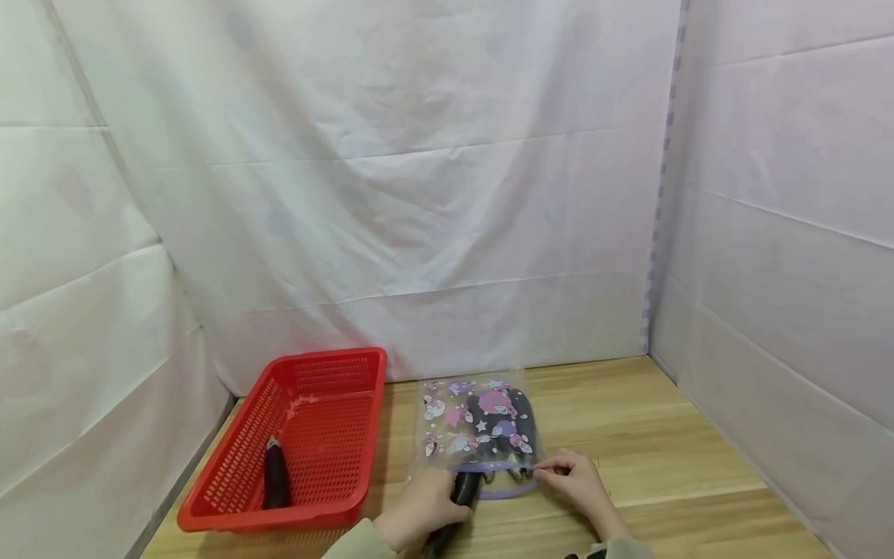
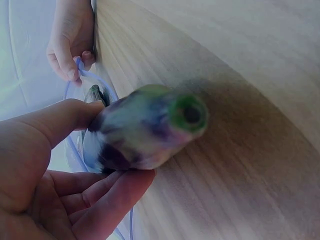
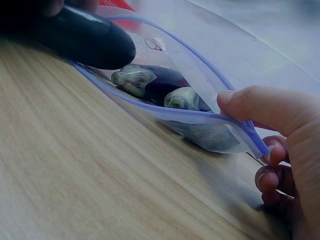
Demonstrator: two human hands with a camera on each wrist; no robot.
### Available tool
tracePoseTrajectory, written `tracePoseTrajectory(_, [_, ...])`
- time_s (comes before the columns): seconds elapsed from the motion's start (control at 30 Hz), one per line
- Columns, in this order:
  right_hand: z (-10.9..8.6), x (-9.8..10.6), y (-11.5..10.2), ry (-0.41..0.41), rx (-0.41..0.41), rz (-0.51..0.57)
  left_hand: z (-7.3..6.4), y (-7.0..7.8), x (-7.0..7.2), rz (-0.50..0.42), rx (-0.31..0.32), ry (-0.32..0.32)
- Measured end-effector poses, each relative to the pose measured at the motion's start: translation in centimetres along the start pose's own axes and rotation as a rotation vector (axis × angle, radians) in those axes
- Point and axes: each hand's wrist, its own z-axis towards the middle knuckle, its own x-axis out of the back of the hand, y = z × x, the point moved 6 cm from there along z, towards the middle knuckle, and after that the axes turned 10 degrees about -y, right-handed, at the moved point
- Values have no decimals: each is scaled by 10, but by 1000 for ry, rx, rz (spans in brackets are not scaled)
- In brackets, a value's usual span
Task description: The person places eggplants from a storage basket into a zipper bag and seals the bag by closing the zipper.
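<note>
My left hand point(image 1: 424, 503) grips a dark purple eggplant point(image 2: 145, 122) by its stem end, thumb on one side and fingers on the other. The eggplant's rounded end point(image 3: 107, 42) points into the mouth of a clear zip bag point(image 1: 440, 423) printed with pink and purple cartoon figures. At the right corner of the mouth, my right hand point(image 1: 576, 483) pinches the bag's purple zip edge point(image 3: 235, 120) between thumb and fingers. The mouth gapes, and inside lie more eggplants, two with green-white stem caps point(image 3: 182, 98) facing the opening. The print partly hides them.
A red plastic basket point(image 1: 375, 431) stands left of the bag, with one eggplant point(image 1: 276, 477) in its near left part. White cloth point(image 1: 419, 194) hangs behind and on both sides of the wood-grain table point(image 1: 670, 458).
</note>
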Motion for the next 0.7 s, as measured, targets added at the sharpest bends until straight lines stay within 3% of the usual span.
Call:
tracePoseTrajectory(0.23, [1, 0, -1, 5, 36, 8, 3, 0, 0, 7, 25, -1])
tracePoseTrajectory(0.47, [2, -1, 3, -14, 1, -3, 5, -1, -2, 17, 82, 20])
tracePoseTrajectory(0.7, [2, 0, 4, -14, 8, -4, 8, -2, 0, 52, 82, 64])
